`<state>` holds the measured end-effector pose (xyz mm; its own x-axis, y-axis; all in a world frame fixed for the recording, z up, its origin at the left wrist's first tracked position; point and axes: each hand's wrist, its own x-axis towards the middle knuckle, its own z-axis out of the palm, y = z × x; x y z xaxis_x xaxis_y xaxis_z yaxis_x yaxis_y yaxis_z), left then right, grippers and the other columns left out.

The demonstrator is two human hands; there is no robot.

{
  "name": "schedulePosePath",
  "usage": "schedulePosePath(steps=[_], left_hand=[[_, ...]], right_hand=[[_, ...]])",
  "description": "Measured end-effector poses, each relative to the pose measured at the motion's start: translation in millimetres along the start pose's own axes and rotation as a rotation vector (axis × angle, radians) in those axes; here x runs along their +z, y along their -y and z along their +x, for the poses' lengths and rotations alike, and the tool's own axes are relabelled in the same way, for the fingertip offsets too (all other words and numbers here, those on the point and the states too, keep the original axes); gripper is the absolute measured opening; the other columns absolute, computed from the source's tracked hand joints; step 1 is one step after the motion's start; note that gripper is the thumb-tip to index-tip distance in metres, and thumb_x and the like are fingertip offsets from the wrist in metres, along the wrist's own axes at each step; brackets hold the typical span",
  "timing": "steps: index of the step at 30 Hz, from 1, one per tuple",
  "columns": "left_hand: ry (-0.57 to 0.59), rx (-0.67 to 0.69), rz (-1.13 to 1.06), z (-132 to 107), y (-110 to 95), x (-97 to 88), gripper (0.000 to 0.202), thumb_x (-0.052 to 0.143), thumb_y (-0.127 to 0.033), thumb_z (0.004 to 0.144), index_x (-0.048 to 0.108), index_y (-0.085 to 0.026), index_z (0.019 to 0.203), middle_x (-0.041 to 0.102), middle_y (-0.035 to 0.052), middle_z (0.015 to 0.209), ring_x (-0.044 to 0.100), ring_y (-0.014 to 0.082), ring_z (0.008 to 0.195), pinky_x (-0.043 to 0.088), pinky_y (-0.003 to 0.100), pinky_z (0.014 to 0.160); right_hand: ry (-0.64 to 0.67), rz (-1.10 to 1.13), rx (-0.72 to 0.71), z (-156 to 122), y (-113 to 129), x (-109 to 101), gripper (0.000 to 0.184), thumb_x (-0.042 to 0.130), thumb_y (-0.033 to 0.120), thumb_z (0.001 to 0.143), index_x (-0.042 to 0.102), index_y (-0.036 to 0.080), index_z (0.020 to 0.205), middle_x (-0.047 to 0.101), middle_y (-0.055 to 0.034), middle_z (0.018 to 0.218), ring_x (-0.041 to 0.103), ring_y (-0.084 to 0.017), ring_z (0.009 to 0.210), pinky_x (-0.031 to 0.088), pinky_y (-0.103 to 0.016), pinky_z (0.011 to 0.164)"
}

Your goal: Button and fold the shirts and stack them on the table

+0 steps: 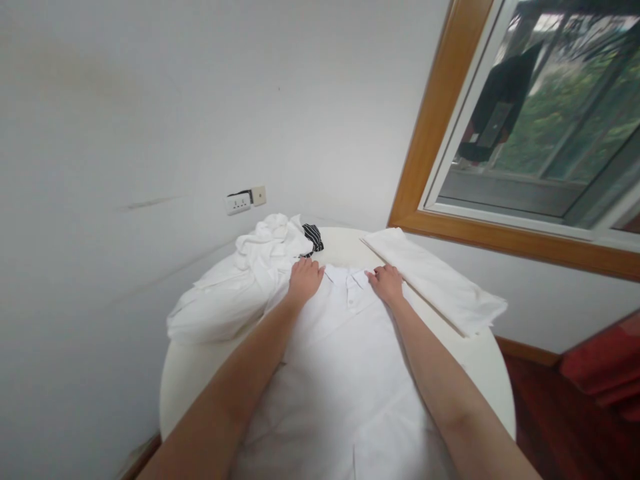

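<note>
Soft daylight through the window, grey shadow on the white shirt, mild blur, stretched edges.

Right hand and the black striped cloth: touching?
Apart. The head view shows the right hand at the shirt collar, with bare tabletop between it and the striped cloth.

I've got the left hand and right hand touching the white shirt mid-frame, crumpled cloth left of centre, folded cloth right.
</note>
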<state>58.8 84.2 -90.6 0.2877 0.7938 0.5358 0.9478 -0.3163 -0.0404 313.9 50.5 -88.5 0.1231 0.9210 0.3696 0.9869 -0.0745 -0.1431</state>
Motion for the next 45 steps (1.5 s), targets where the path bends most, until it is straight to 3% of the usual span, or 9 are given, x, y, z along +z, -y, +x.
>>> schedulePosePath(steps=[5, 14, 19, 23, 28, 34, 39, 42, 45], left_hand=[[0.033, 0.043, -0.011, 1, 0, 1.9, 0.039, 0.035, -0.043, 0.094, 0.061, -0.014, 0.093, 0.06, 0.0155, 0.098, 0.05, 0.0311, 0.105, 0.037, 0.042, 0.087], [0.16, 0.072, -0.026, 4, -4, -8.9, 0.036, 0.033, -0.043, 0.096, 0.055, -0.014, 0.102, 0.065, 0.0139, 0.09, 0.059, 0.0265, 0.094, 0.04, 0.037, 0.082], [0.191, -0.066, -0.081, 8, -9, -21.1, 0.052, 0.029, -0.054, 0.094, 0.055, -0.012, 0.111, 0.068, 0.0142, 0.089, 0.064, 0.0248, 0.087, 0.044, 0.032, 0.074], [0.341, -0.084, -0.143, 22, -6, -42.8, 0.071, 0.022, -0.068, 0.089, 0.066, -0.012, 0.093, 0.07, 0.0169, 0.094, 0.065, 0.0279, 0.092, 0.046, 0.034, 0.076], [0.542, 0.052, -0.39, 45, 4, -56.3, 0.052, 0.048, -0.064, 0.08, 0.071, -0.018, 0.086, 0.072, 0.008, 0.093, 0.065, 0.0223, 0.087, 0.045, 0.026, 0.073], [0.121, -0.106, -0.343, 68, -8, -57.3, 0.034, 0.045, -0.043, 0.091, 0.066, -0.02, 0.103, 0.068, 0.0065, 0.109, 0.061, 0.0222, 0.101, 0.043, 0.028, 0.08], [-0.163, -0.134, -0.198, 82, -13, -94.0, 0.043, 0.026, -0.044, 0.098, 0.059, -0.019, 0.112, 0.066, 0.0098, 0.103, 0.058, 0.0242, 0.102, 0.041, 0.031, 0.081], [-0.224, -0.006, -0.175, 65, 0, -112.4, 0.047, 0.022, -0.046, 0.098, 0.058, -0.019, 0.113, 0.064, 0.0104, 0.105, 0.055, 0.024, 0.105, 0.04, 0.032, 0.085], [-0.111, 0.231, -0.126, 18, 18, -114.6, 0.047, 0.024, -0.047, 0.097, 0.061, -0.019, 0.107, 0.062, 0.0098, 0.097, 0.056, 0.0231, 0.098, 0.039, 0.033, 0.082]], right_hand=[[-0.029, 0.041, -0.089, 4, -2, 6, 0.027, 0.044, 0.037, 0.093, 0.062, 0.018, 0.101, 0.062, -0.0103, 0.1, 0.052, -0.024, 0.099, 0.035, -0.032, 0.083], [-0.151, 0.266, -0.202, 0, -6, -3, 0.031, 0.033, 0.035, 0.094, 0.056, 0.017, 0.105, 0.066, -0.0088, 0.09, 0.058, -0.022, 0.087, 0.038, -0.028, 0.079], [-0.177, 0.379, -0.183, -3, -12, -26, 0.034, 0.033, 0.04, 0.093, 0.056, 0.02, 0.107, 0.066, -0.0067, 0.096, 0.059, -0.019, 0.087, 0.041, -0.026, 0.077], [-0.185, 0.364, -0.229, -3, -20, -54, 0.031, 0.036, 0.041, 0.093, 0.056, 0.022, 0.107, 0.067, -0.0049, 0.098, 0.06, -0.018, 0.085, 0.042, -0.025, 0.076], [-0.125, 0.209, -0.319, 0, -29, -74, 0.028, 0.037, 0.038, 0.094, 0.052, 0.022, 0.111, 0.069, -0.0054, 0.095, 0.062, -0.02, 0.083, 0.04, -0.026, 0.071], [-0.115, 0.087, -0.263, 32, -14, -70, 0.026, 0.031, 0.03, 0.097, 0.047, 0.017, 0.114, 0.068, -0.0105, 0.092, 0.059, -0.023, 0.084, 0.037, -0.028, 0.069], [-0.312, 0.174, -0.259, 68, 8, -96, 0.028, 0.027, 0.029, 0.099, 0.048, 0.015, 0.111, 0.062, -0.0131, 0.099, 0.054, -0.023, 0.092, 0.037, -0.03, 0.079], [-0.399, 0.209, -0.369, 50, 7, -112, 0.029, 0.028, 0.031, 0.098, 0.05, 0.016, 0.108, 0.058, -0.0123, 0.1, 0.052, -0.023, 0.095, 0.037, -0.033, 0.085], [-0.294, 0.202, -0.563, -7, -6, -112, 0.026, 0.03, 0.027, 0.096, 0.054, 0.017, 0.1, 0.057, -0.012, 0.095, 0.05, -0.023, 0.092, 0.037, -0.034, 0.085]])
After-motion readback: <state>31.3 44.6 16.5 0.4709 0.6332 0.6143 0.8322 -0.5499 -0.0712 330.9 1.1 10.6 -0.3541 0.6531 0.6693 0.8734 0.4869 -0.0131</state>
